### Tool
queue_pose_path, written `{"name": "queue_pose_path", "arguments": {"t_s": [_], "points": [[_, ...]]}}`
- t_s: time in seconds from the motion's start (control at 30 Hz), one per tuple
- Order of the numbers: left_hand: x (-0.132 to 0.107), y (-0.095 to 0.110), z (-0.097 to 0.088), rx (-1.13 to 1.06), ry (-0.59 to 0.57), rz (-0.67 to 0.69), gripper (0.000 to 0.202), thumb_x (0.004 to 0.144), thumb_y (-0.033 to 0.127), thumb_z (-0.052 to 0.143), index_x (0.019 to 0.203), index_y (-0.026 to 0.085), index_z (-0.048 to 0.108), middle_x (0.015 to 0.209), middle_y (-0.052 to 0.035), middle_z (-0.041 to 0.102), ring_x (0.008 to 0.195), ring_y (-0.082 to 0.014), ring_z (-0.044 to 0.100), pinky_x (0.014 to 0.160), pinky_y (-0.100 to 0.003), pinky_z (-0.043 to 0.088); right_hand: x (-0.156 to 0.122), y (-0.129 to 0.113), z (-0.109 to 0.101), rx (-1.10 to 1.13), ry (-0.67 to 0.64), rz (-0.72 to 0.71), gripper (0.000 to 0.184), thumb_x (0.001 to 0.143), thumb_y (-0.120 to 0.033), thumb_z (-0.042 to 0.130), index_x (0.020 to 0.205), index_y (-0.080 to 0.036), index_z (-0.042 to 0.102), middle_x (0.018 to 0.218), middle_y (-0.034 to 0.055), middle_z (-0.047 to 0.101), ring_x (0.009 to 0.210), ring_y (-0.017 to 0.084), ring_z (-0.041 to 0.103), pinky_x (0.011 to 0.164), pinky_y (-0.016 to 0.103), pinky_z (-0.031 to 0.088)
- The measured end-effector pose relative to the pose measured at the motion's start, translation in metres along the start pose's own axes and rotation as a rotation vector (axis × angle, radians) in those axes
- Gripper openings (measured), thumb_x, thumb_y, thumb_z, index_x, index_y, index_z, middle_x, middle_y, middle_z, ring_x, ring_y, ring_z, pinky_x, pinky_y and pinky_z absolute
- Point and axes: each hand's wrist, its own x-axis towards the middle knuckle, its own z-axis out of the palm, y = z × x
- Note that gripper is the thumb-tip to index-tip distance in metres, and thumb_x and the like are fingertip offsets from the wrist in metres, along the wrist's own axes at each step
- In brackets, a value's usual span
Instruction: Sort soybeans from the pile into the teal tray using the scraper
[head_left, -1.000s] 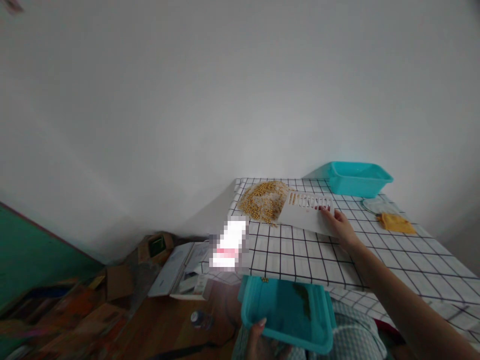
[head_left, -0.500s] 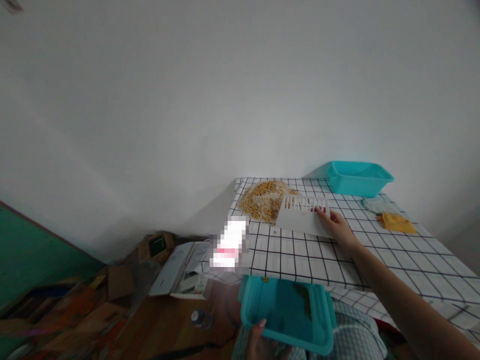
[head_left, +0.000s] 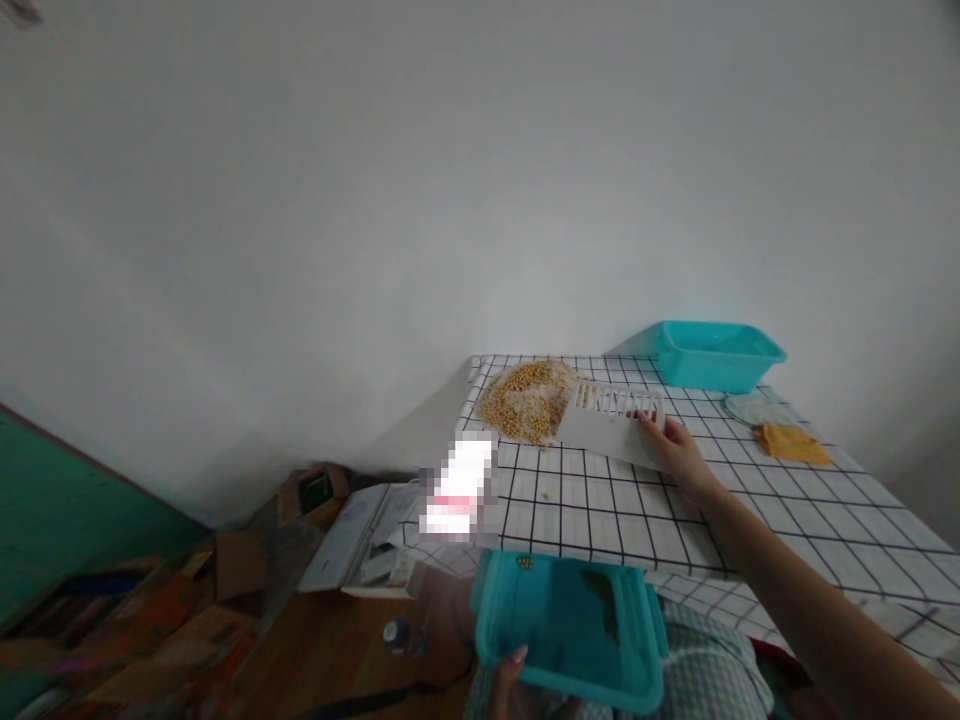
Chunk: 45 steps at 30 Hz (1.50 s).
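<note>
The white scoop [head_left: 615, 428], judged light and stiff, is pinched at its 3 o'clock edge by the fingers of the right hand [head_left: 679, 452], the teal tray [head_left: 544, 630] clasped by the left hand [head_left: 508, 682].

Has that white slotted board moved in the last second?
Yes. The white slotted board has slid back right, away from the bean pile it overlapped half a second ago, and lies flatter, the right hand holding its corner.

We see the counter [head_left: 600, 505] covered in white with a thin black grid, golden-tan beans [head_left: 525, 402], a white slotted board [head_left: 609, 432], a teal far tray [head_left: 716, 357] at the back edge, a teal near tray [head_left: 570, 628] off the front edge, and a mustard-yellow rag [head_left: 795, 446].
</note>
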Motion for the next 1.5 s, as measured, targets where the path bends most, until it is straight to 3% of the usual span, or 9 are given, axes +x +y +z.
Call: {"name": "queue_pose_path", "arguments": {"t_s": [0.1,0.37,0.6,0.77,0.9,1.13,1.37,1.5], "points": [[-0.001,0.002,0.002,-0.035,-0.018,0.000,0.049,0.060,0.043,0.063,0.103,0.026,0.046,0.086,-0.0074,0.074,0.088,-0.0306,0.065,0.076,-0.045,0.053,-0.002,-0.003,0.003,0.015,-0.033,0.001,0.050,0.073,-0.060,0.057,0.098,-0.019,0.067,0.083,0.0046,0.069,0.070,0.021,0.063,0.056,0.029,0.047],[-0.014,0.005,0.016,-0.018,0.015,0.020,0.049,0.066,0.039,0.060,0.111,0.027,0.044,0.089,-0.0085,0.073,0.093,-0.0315,0.064,0.074,-0.046,0.054,-0.007,-0.011,0.007,0.049,-0.115,0.012,0.042,0.076,-0.057,0.057,0.100,-0.023,0.066,0.095,0.0043,0.070,0.088,0.025,0.063,0.071,0.033,0.051],[-0.016,0.012,0.017,-0.018,0.044,0.067,0.056,0.070,0.040,0.056,0.122,0.026,0.039,0.080,-0.0080,0.073,0.084,-0.0311,0.066,0.064,-0.042,0.055,-0.009,-0.014,0.011,0.037,-0.156,-0.068,0.040,0.078,-0.056,0.057,0.099,-0.024,0.067,0.102,0.0045,0.068,0.104,0.026,0.058,0.088,0.038,0.046],[-0.022,0.016,0.021,-0.035,0.050,0.077,0.050,0.071,0.038,0.057,0.118,0.028,0.040,0.078,-0.0039,0.074,0.081,-0.0284,0.067,0.065,-0.040,0.055,-0.009,-0.014,0.011,0.057,-0.169,-0.059,0.037,0.079,-0.054,0.057,0.098,-0.024,0.067,0.104,0.0040,0.068,0.103,0.025,0.058,0.092,0.038,0.043],[-0.025,0.016,0.025,-0.021,0.031,0.089,0.041,0.074,0.034,0.056,0.112,0.025,0.045,0.081,-0.0069,0.074,0.081,-0.0285,0.067,0.065,-0.040,0.055,-0.010,-0.015,0.011,0.076,-0.224,-0.053,0.037,0.081,-0.053,0.055,0.104,-0.025,0.066,0.107,0.0037,0.067,0.104,0.025,0.058,0.095,0.040,0.042],[-0.027,0.016,0.028,-0.020,0.044,0.090,0.033,0.076,0.034,0.054,0.107,0.024,0.047,0.085,-0.0081,0.074,0.089,-0.0306,0.065,0.072,-0.046,0.054,-0.011,-0.014,0.013,0.057,-0.206,-0.093,0.039,0.079,-0.054,0.056,0.105,-0.025,0.066,0.109,0.0032,0.066,0.113,0.026,0.052,0.101,0.043,0.036],[-0.030,0.016,0.033,-0.008,0.065,0.114,0.028,0.072,0.032,0.059,0.097,0.024,0.051,0.084,-0.0063,0.074,0.090,-0.0308,0.065,0.075,-0.047,0.053,-0.019,-0.024,0.015,0.047,-0.301,-0.063,0.035,0.080,-0.052,0.057,0.099,-0.025,0.067,0.105,0.0029,0.067,0.102,0.023,0.058,0.090,0.033,0.044],[-0.033,0.015,0.037,-0.006,0.073,0.119,0.026,0.074,0.034,0.057,0.097,0.025,0.049,0.083,-0.0051,0.073,0.088,-0.0299,0.066,0.072,-0.046,0.054,-0.028,-0.033,0.015,0.044,-0.395,0.067,0.035,0.077,-0.054,0.058,0.086,-0.021,0.068,0.084,0.0046,0.069,0.076,0.020,0.062,0.063,0.029,0.050]]}}
